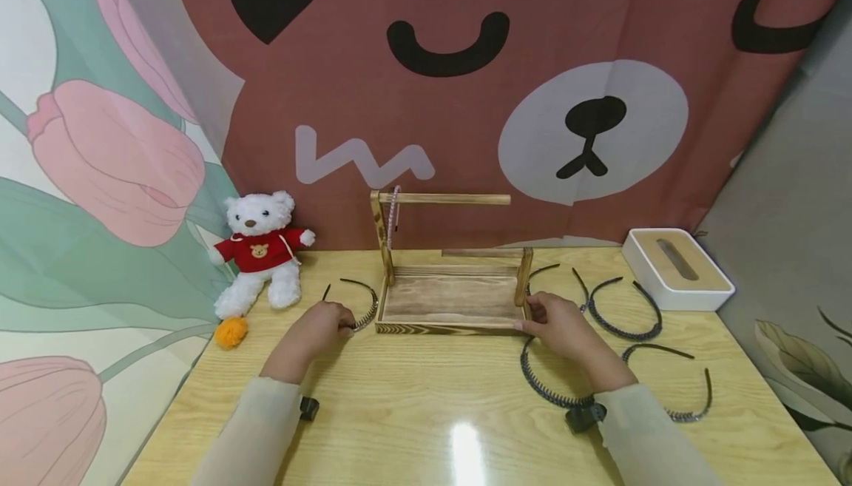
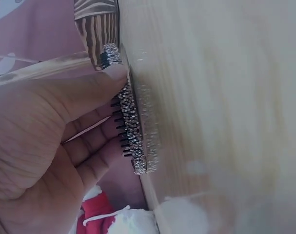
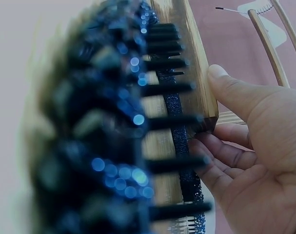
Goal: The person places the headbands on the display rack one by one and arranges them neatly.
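Note:
A wooden display rack with two horizontal bars stands mid-table. Left of it lies a sparkly toothed headband, pinched by my left hand with the thumb on its glittery face and the fingers behind. My right hand grips the rack's front right corner, its thumb on the wooden side and its fingers curled at the edge. From the upper bar hangs a pinkish beaded band. A dark toothed headband lies below the right hand, partly hidden by that forearm.
Several more headbands spread over the table's right side. Behind them is a white box with a wooden lid. At the left sit a white teddy bear in a red top and an orange pompom. A printed curtain closes off the back.

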The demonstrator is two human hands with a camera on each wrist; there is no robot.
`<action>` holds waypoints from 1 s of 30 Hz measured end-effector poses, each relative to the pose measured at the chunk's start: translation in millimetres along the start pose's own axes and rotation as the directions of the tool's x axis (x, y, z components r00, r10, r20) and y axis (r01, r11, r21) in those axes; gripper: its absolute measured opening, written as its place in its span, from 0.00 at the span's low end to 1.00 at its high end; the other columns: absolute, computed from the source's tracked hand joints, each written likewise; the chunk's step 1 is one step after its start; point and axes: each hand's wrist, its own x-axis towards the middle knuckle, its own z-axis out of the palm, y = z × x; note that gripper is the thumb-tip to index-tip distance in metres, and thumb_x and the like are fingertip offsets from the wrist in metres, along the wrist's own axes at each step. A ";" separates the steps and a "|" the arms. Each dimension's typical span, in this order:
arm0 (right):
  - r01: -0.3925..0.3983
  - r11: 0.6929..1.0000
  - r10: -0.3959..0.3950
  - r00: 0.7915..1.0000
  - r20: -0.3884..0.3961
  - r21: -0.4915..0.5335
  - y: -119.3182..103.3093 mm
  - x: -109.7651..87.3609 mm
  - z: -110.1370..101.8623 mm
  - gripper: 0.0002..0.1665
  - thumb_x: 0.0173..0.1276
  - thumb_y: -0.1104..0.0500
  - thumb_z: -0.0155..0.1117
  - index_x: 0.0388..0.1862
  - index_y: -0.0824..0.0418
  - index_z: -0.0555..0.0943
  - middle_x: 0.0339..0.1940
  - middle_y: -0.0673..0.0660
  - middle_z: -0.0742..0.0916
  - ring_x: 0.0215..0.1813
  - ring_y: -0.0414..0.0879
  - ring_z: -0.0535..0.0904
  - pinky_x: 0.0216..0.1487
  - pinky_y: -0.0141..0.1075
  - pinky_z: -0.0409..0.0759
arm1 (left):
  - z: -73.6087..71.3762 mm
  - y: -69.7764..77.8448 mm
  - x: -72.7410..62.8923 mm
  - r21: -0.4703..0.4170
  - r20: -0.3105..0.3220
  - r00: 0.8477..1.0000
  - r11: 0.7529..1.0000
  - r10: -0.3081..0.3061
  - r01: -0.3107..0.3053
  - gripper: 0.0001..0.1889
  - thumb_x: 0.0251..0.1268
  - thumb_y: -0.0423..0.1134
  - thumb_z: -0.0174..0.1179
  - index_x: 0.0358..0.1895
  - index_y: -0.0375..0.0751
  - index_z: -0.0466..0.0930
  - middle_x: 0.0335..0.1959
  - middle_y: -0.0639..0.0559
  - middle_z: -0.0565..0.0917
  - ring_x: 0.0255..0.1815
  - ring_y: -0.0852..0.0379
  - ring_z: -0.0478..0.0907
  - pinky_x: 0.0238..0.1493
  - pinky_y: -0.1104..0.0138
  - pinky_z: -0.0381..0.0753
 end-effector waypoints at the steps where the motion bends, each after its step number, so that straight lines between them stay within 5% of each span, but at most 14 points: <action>1: 0.000 1.000 0.000 1.000 0.000 0.000 -0.1 -0.2 0.1 0.35 0.79 0.46 0.73 0.71 0.69 0.79 0.58 0.62 0.90 0.58 0.56 0.88 0.58 0.54 0.89 | -0.8 0.6 -1.4 -0.003 -0.008 1.000 1.000 -0.007 0.007 0.09 0.70 0.31 0.74 0.30 0.48 0.88 0.30 0.59 0.85 0.34 0.61 0.79 0.39 0.60 0.83; 7: 0.001 1.000 -0.001 1.000 0.004 0.001 -1.9 -1.0 0.2 0.35 0.79 0.46 0.73 0.72 0.69 0.79 0.58 0.62 0.90 0.58 0.56 0.88 0.58 0.54 0.89 | -16.0 9.2 -10.5 -0.189 -0.079 0.991 0.978 -0.108 0.091 0.03 0.78 0.35 0.69 0.45 0.42 0.91 0.40 0.53 0.90 0.42 0.56 0.85 0.46 0.56 0.87; 10: 0.002 1.000 -0.002 1.000 -0.003 0.002 -2.6 -1.0 -0.5 0.34 0.79 0.47 0.74 0.71 0.69 0.79 0.58 0.62 0.90 0.58 0.57 0.88 0.58 0.54 0.89 | -25.2 12.9 -10.9 -0.352 -0.112 0.980 0.929 -0.163 0.115 0.08 0.82 0.38 0.66 0.52 0.40 0.90 0.46 0.49 0.92 0.48 0.53 0.88 0.50 0.55 0.89; 13: 0.007 1.000 -0.007 1.000 -0.007 0.001 -3.0 -1.0 -1.3 0.34 0.79 0.47 0.74 0.71 0.69 0.80 0.58 0.62 0.90 0.58 0.57 0.88 0.58 0.54 0.89 | -31.6 14.2 -10.2 -0.514 -0.123 0.968 0.848 -0.217 0.125 0.11 0.85 0.40 0.63 0.56 0.36 0.87 0.47 0.44 0.91 0.47 0.53 0.86 0.47 0.59 0.88; 17: 0.002 1.000 -0.002 1.000 0.000 0.010 -2.0 -1.2 -0.7 0.34 0.78 0.48 0.74 0.71 0.69 0.80 0.58 0.62 0.90 0.58 0.57 0.88 0.58 0.53 0.89 | -36.6 14.3 -8.6 -0.722 -0.107 0.933 0.672 -0.343 0.164 0.16 0.85 0.42 0.62 0.60 0.31 0.85 0.48 0.43 0.90 0.45 0.58 0.84 0.49 0.64 0.87; 20: 0.003 1.000 -0.003 1.000 0.003 0.014 -0.9 -1.5 0.4 0.34 0.78 0.48 0.74 0.71 0.69 0.79 0.58 0.62 0.90 0.58 0.57 0.88 0.58 0.53 0.89 | -40.5 15.7 -6.2 -0.832 -0.096 0.900 0.530 -0.426 0.162 0.20 0.86 0.43 0.62 0.66 0.30 0.82 0.48 0.55 0.90 0.48 0.66 0.83 0.55 0.72 0.85; 23: 0.003 1.000 -0.003 1.000 -0.001 0.017 -0.1 -1.4 0.8 0.34 0.78 0.48 0.74 0.71 0.69 0.79 0.58 0.62 0.90 0.58 0.57 0.88 0.58 0.53 0.90 | -46.4 21.3 -3.5 -0.945 -0.101 0.883 0.322 -0.459 0.060 0.16 0.87 0.39 0.59 0.65 0.32 0.82 0.45 0.62 0.88 0.48 0.67 0.82 0.54 0.76 0.84; 26: 0.009 1.000 -0.009 1.000 -0.004 0.013 1.4 -0.6 0.5 0.34 0.78 0.48 0.74 0.71 0.69 0.79 0.58 0.62 0.90 0.58 0.57 0.88 0.57 0.53 0.90 | -53.0 28.5 -0.8 -0.991 -0.129 0.878 0.084 -0.462 -0.102 0.10 0.89 0.34 0.54 0.56 0.40 0.86 0.43 0.60 0.88 0.45 0.65 0.83 0.50 0.75 0.85; 27: 0.004 1.000 -0.004 1.000 -0.007 0.013 1.7 -0.4 0.1 0.34 0.78 0.47 0.74 0.71 0.69 0.80 0.58 0.62 0.90 0.58 0.57 0.88 0.57 0.53 0.90 | -55.0 30.4 0.1 -0.989 -0.142 0.875 0.022 -0.462 -0.149 0.10 0.89 0.33 0.53 0.51 0.43 0.86 0.43 0.58 0.88 0.44 0.64 0.83 0.49 0.74 0.85; 30: 0.008 1.000 -0.008 1.000 -0.008 0.009 1.6 0.5 1.3 0.34 0.78 0.47 0.74 0.70 0.69 0.80 0.57 0.62 0.90 0.58 0.57 0.88 0.57 0.53 0.90 | -59.1 33.2 -0.2 -0.969 -0.166 0.869 -0.084 -0.467 -0.230 0.15 0.90 0.33 0.50 0.47 0.48 0.89 0.43 0.55 0.89 0.42 0.63 0.84 0.48 0.73 0.86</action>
